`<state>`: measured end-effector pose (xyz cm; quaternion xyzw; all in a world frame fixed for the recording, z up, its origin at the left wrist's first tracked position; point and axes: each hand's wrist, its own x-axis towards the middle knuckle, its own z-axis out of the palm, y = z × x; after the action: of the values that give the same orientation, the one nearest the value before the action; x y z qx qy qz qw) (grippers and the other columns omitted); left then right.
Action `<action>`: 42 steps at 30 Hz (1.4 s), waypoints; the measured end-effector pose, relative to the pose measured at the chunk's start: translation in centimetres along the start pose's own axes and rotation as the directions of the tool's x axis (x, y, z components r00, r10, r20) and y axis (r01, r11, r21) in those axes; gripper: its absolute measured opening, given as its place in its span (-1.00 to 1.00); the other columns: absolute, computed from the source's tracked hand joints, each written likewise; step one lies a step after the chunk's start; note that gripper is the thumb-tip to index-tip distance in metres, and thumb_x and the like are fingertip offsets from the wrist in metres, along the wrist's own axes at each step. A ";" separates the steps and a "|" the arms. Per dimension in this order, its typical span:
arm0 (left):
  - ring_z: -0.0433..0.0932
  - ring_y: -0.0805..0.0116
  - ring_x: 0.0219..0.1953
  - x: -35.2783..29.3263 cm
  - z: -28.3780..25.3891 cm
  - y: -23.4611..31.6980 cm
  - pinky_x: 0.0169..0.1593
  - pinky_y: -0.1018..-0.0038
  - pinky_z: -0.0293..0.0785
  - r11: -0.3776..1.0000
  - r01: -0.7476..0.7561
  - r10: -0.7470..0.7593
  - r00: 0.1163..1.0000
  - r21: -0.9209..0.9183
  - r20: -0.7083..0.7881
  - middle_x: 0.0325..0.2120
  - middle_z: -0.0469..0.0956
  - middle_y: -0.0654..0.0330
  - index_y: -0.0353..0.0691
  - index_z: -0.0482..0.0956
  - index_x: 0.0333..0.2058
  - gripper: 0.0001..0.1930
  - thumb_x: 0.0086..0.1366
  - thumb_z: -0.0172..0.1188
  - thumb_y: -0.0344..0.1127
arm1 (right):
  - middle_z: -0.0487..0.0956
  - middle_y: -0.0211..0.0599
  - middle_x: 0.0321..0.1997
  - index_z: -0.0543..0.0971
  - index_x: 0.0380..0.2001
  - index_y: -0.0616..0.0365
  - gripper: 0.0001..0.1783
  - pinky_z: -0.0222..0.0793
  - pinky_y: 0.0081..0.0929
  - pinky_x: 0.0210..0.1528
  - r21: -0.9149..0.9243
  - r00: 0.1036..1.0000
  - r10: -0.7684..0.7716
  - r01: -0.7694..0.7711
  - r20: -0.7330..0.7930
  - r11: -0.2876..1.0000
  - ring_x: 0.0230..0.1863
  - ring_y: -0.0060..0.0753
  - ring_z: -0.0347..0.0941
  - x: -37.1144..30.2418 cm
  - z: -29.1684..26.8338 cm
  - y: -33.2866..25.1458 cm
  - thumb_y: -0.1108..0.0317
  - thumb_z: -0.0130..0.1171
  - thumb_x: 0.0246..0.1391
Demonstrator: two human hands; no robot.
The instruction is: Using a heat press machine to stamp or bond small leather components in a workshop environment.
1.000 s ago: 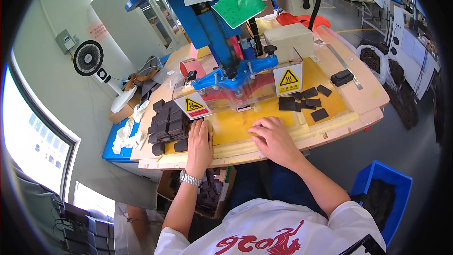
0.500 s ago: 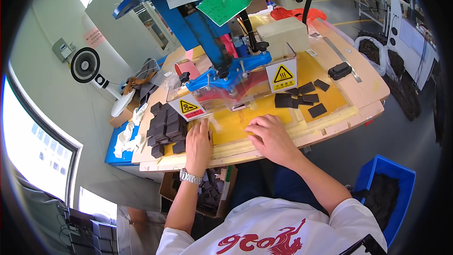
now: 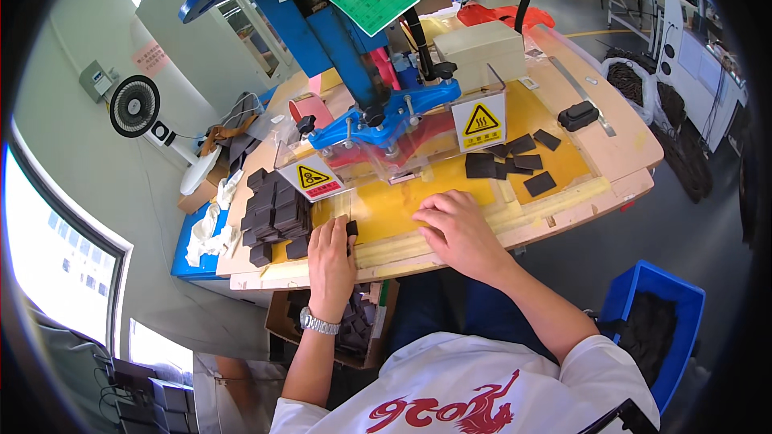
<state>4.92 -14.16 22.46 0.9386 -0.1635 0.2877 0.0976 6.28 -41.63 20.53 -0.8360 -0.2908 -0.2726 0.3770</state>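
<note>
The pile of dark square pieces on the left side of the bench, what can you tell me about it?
The pile of dark pieces is a loose heap of small, flat, roughly square pads, black to dark grey and matte, perhaps foam or rubber. They lie stacked unevenly at the left end of the wooden bench, beside the yellow work surface, with a few strays near the front edge. The left hand rests just right of it, fingers on one such piece.
</note>
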 end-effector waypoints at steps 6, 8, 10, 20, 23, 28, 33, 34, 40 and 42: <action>0.50 -0.13 0.01 1.2 -0.3 0.7 0.12 0.03 0.48 1.000 0.010 -0.011 0.999 0.008 0.037 -0.13 0.52 -0.08 -0.31 0.59 0.11 -0.65 0.36 0.29 -0.53 | 0.63 -0.27 0.02 0.76 -0.04 0.16 -0.74 0.34 -0.10 0.30 0.010 1.000 0.015 -0.015 0.013 1.000 0.14 -0.11 0.50 0.0 -0.1 -0.1 0.39 0.38 0.20; 0.50 -0.12 -0.01 1.3 -0.2 0.6 0.09 0.03 0.47 0.999 0.034 -0.034 0.999 0.010 0.033 -0.19 0.49 -0.07 -0.31 0.60 0.08 -0.67 0.35 0.29 -0.54 | 0.63 -0.27 0.03 0.75 -0.04 0.16 -0.74 0.34 -0.10 0.29 0.005 1.000 0.015 -0.015 0.017 1.000 0.14 -0.11 0.50 0.0 0.0 -0.1 0.39 0.38 0.20; 0.49 -0.15 -0.04 1.1 0.1 0.7 0.07 0.02 0.46 0.995 0.059 -0.060 0.998 -0.076 -0.021 -0.22 0.46 -0.08 -0.30 0.60 0.05 -0.70 0.35 0.28 -0.57 | 0.63 -0.27 0.03 0.75 -0.04 0.16 -0.74 0.34 -0.10 0.29 -0.004 1.000 0.015 -0.015 0.018 1.000 0.14 -0.10 0.50 0.0 -0.1 -0.1 0.40 0.38 0.21; 0.58 -0.04 -0.17 3.2 0.8 5.5 -0.05 0.24 0.51 0.777 0.031 -0.055 0.998 -0.629 -0.019 -0.25 0.54 0.00 -0.32 0.62 -0.11 -0.89 0.42 0.28 -0.54 | 0.68 -0.22 0.01 0.76 -0.14 0.17 -0.79 0.43 -0.12 0.23 0.203 0.997 0.071 -0.073 0.016 0.976 0.11 -0.05 0.56 1.2 -1.0 -0.4 0.32 0.46 0.21; 0.58 -0.01 -0.20 3.5 1.5 7.2 -0.08 0.24 0.52 0.719 0.022 -0.033 0.999 -0.695 -0.003 -0.27 0.54 0.02 -0.33 0.62 -0.11 -0.90 0.44 0.28 -0.54 | 0.71 -0.20 0.00 0.75 -0.22 0.23 -0.81 0.48 -0.16 0.19 0.259 0.994 0.080 -0.098 0.079 0.961 0.08 -0.04 0.60 0.9 -1.1 -0.1 0.33 0.47 0.21; 0.65 -0.08 -0.02 3.3 1.9 7.6 0.06 0.16 0.58 0.796 -0.028 0.028 1.000 -0.604 -0.010 -0.11 0.63 -0.07 -0.34 0.62 0.08 -0.71 0.40 0.31 -0.53 | 0.72 -0.16 -0.01 0.72 -0.23 0.33 -0.84 0.51 -0.29 0.12 0.429 0.965 0.248 -0.261 0.088 0.865 0.05 -0.13 0.63 0.4 -1.0 0.0 0.42 0.40 0.27; 0.58 -0.14 0.17 2.6 3.0 7.7 0.25 0.09 0.52 0.859 -0.164 0.155 0.986 -0.484 -0.058 0.09 0.64 -0.10 -0.35 0.48 0.34 -0.41 0.35 0.37 -0.47 | 0.69 -0.19 -0.02 0.74 -0.17 0.36 -0.84 0.52 -0.40 0.09 0.518 0.940 0.315 -0.335 0.128 0.787 0.03 -0.28 0.63 0.6 -1.2 0.2 0.45 0.39 0.30; 0.58 -0.13 0.17 2.5 3.2 7.5 0.26 0.08 0.51 0.857 -0.172 0.165 0.985 -0.486 -0.058 0.10 0.64 -0.10 -0.35 0.47 0.35 -0.40 0.35 0.37 -0.46 | 0.68 -0.20 -0.01 0.74 -0.16 0.36 -0.84 0.52 -0.42 0.08 0.529 0.946 0.297 -0.319 0.129 0.786 0.03 -0.31 0.62 0.7 -1.2 0.1 0.45 0.39 0.31; 0.59 -0.10 0.16 2.9 2.9 7.0 0.24 0.09 0.50 0.804 -0.128 0.156 0.988 -0.581 -0.001 0.11 0.64 -0.07 -0.32 0.47 0.36 -0.38 0.35 0.39 -0.44 | 0.64 -0.22 0.01 0.74 -0.15 0.37 -0.83 0.52 -0.43 0.09 0.541 0.939 0.305 -0.342 0.162 0.768 0.01 -0.33 0.61 0.8 -1.0 0.1 0.44 0.38 0.33; 0.59 -0.10 0.14 2.9 2.6 6.8 0.22 0.09 0.51 0.807 -0.135 0.158 0.987 -0.575 -0.010 0.09 0.65 -0.06 -0.32 0.48 0.35 -0.40 0.35 0.39 -0.43 | 0.64 -0.22 0.02 0.74 -0.14 0.37 -0.83 0.52 -0.43 0.08 0.516 0.940 0.294 -0.341 0.172 0.786 0.01 -0.33 0.60 0.9 -1.1 -0.2 0.44 0.37 0.34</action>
<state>6.02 -21.96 22.57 0.8556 -0.3160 0.2140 0.3497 6.51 -42.18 21.88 -0.7434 -0.2260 -0.0779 0.6246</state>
